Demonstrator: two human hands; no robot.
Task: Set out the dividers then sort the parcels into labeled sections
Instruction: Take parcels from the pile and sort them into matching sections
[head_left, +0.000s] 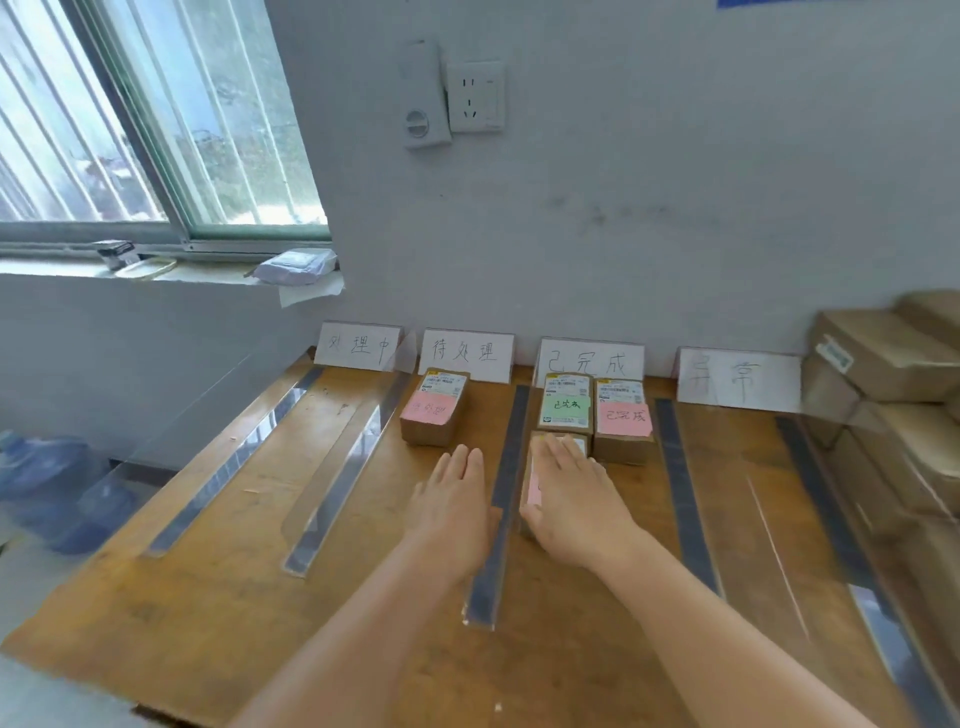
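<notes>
Parcel-sorting room: labelled signs (590, 358), stacked cartons (883, 358), wooden table (208, 597).

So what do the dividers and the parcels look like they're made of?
Dividers: probably clear acrylic, glossy; the table shows through them and they catch glare. Parcels: brown corrugated cardboard by the look, matte, with printed paper labels and coloured notes on top.
</notes>
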